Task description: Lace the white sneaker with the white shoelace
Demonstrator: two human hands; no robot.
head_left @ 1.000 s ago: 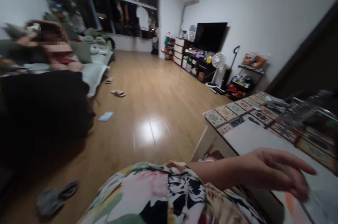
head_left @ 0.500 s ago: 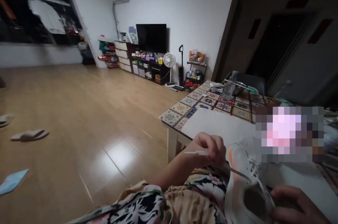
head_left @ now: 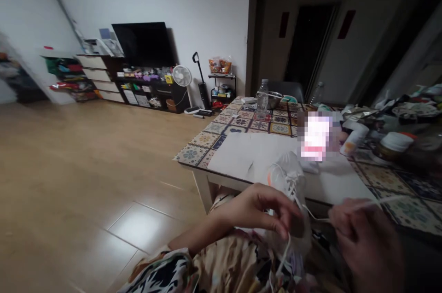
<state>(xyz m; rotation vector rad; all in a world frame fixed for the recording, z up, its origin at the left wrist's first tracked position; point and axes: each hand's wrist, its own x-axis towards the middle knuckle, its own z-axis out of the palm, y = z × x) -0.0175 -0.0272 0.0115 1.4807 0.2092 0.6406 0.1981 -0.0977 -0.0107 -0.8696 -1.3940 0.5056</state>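
White lace (head_left: 321,219) clenched in right grip (head_left: 366,242) — left grip (head_left: 257,212) unclear, beneath table edge (head_left: 193,165).

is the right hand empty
No, the right hand pinches a white shoelace that runs to a white sneaker.

Cream-black floral garment (head_left: 228,267); bare hands (head_left: 258,212).

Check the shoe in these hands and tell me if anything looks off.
The white sneaker looks odd because its white lace is loose instead of tied. One stretch runs out to the right hand, and another strand dangles below the shoe, past the left hand.
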